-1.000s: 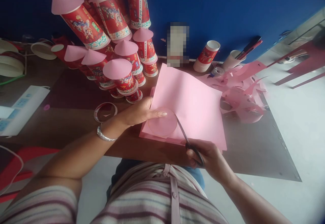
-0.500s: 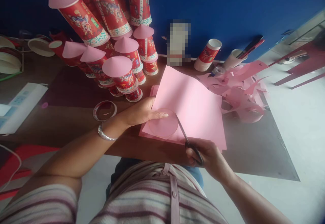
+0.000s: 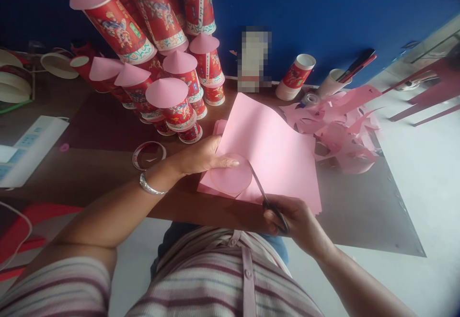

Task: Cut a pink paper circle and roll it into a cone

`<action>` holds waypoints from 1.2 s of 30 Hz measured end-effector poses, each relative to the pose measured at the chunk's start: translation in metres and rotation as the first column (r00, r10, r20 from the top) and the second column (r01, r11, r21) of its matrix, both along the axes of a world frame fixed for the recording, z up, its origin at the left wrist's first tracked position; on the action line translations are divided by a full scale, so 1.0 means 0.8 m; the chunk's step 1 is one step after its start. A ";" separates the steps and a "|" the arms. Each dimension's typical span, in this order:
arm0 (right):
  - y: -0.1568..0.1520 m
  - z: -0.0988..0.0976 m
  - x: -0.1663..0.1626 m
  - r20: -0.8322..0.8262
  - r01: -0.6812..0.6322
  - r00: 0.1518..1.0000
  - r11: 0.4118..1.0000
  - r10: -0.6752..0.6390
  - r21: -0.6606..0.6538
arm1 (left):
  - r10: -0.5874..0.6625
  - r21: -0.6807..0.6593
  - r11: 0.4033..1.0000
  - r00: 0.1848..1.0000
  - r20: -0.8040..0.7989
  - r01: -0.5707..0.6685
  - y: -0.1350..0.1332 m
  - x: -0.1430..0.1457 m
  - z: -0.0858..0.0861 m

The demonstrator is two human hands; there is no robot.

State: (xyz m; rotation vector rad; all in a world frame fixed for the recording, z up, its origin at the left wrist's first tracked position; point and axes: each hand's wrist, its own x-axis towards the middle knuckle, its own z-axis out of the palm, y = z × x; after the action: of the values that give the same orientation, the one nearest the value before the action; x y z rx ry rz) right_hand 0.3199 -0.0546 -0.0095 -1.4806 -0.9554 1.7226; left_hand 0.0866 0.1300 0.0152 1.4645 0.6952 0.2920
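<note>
The left hand [image 3: 206,156] is closed on the left edge of a sheet of pink paper [image 3: 283,149], its thumb lying flat on top and its other fingers mostly out of sight underneath. The sheet is over the near edge of a brown table [image 3: 223,211], in front of the person, and it bends upward toward its far side. More pink paper shows just under its edges. A round outline [image 3: 232,175] marks the near left part of the sheet, and the thumb tip reaches inside it.

The right hand [image 3: 289,211] grips the dark handles of a pair of scissors [image 3: 266,203] at the near edge of the paper. The blades point away and to the left, with the tip at the right side of the outline; how far apart they stand is hard to make out from this angle.

A silver bracelet [image 3: 150,185] circles the left wrist. Just beyond that wrist lies a cup ring [image 3: 135,161], and farther back stand red paper cups [image 3: 178,114], many topped with pink cones [image 3: 167,93]. To the right, pink scraps [image 3: 345,137] lie in a heap near a roll of tape [image 3: 309,99], a stack of cups [image 3: 296,76] and a cup of pens [image 3: 330,84].
</note>
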 end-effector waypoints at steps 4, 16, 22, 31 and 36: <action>0.002 0.000 0.002 -0.014 0.017 1.000 0.998 -0.018 -0.062 | -0.027 -0.030 0.999 1.000 0.007 0.027 0.002 0.001 0.002; 0.002 0.012 0.001 -0.017 0.038 0.999 0.995 -0.039 -0.089 | -0.015 -0.009 1.000 0.999 -0.039 0.015 0.004 0.001 0.006; 0.007 0.019 0.000 0.005 0.051 0.999 0.996 -0.051 -0.075 | -0.023 0.011 1.000 0.998 -0.050 0.023 0.007 -0.002 0.004; 0.013 0.007 0.011 -0.011 -0.029 1.000 1.000 0.029 0.013 | -0.083 -0.023 0.996 0.996 -0.024 0.082 0.012 -0.001 0.007; 0.016 0.010 0.013 0.046 -0.044 0.998 0.998 0.042 0.042 | -0.077 -0.037 0.997 0.995 -0.056 0.075 0.013 -0.001 0.009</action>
State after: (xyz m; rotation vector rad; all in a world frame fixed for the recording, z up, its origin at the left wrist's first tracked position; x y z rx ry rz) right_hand 0.3305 -0.0419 -0.0015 -1.4866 -1.0486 1.6953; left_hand 0.0855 0.1408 0.0227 1.4669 0.6860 0.1788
